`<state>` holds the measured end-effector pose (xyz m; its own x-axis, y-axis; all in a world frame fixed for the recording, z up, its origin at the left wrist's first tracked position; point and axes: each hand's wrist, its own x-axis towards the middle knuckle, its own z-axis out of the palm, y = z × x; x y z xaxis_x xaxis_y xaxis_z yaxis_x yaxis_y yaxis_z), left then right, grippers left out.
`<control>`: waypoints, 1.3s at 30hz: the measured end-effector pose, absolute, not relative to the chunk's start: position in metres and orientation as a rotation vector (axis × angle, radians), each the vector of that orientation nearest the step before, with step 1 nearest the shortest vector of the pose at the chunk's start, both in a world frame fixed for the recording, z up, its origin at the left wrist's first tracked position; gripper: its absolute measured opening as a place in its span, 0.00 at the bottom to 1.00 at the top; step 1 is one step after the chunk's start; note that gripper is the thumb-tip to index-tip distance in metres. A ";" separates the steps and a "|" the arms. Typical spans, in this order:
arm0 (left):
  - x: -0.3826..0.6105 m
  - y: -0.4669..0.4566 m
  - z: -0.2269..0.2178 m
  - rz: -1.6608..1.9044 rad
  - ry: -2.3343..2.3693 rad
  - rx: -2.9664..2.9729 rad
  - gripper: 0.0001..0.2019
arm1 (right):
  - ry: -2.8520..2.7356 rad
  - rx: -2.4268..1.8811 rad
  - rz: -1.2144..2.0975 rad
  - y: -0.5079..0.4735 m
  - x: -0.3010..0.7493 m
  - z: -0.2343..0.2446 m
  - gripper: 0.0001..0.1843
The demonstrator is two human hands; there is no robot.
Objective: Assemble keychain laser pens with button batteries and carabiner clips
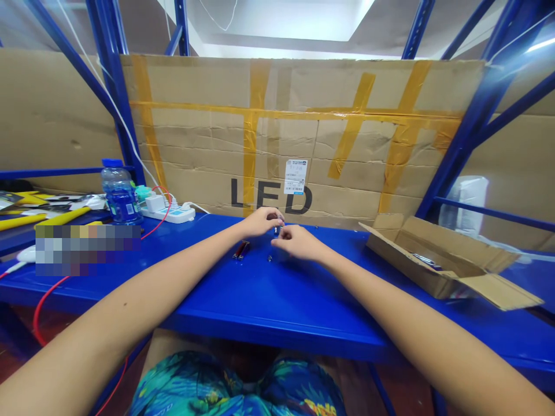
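Observation:
Both my arms reach out over a blue metal shelf. My left hand pinches a small dark metal part at its fingertips. My right hand is right beside it, fingers curled on another tiny part that is too small to make out. On the shelf just left of the hands lie two thin dark red sticks. A tiny metal piece lies below the hands.
A taped cardboard wall marked LED stands behind the shelf. An open cardboard box lies at the right. At the left are a water bottle, a white power strip, a red cable and yellow tools.

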<state>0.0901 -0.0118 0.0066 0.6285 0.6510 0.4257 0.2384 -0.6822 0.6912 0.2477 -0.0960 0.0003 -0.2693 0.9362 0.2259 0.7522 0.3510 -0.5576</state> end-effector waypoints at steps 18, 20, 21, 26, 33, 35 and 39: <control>0.093 -0.026 0.011 0.876 0.716 2.151 0.08 | -1.816 -1.292 0.506 -0.082 0.281 0.025 0.04; 0.095 -0.028 0.010 0.917 0.711 2.190 0.07 | -1.770 -1.254 0.517 -0.078 0.283 0.022 0.03; 0.096 -0.029 0.009 0.934 0.694 2.213 0.07 | -1.758 -1.235 0.534 -0.077 0.283 0.021 0.03; 0.099 -0.034 0.006 0.989 0.679 2.388 0.09 | -1.694 -1.194 0.642 -0.077 0.281 0.017 0.03; 0.096 -0.034 0.004 1.205 0.646 2.932 0.09 | -1.548 -1.063 0.962 -0.077 0.283 0.014 0.09; 0.098 -0.035 0.005 1.230 0.645 2.986 0.09 | -1.520 -0.992 1.057 -0.076 0.285 0.015 0.11; 0.104 -0.038 0.009 1.133 0.794 3.010 0.13 | -1.522 -0.978 1.019 -0.075 0.288 0.015 0.12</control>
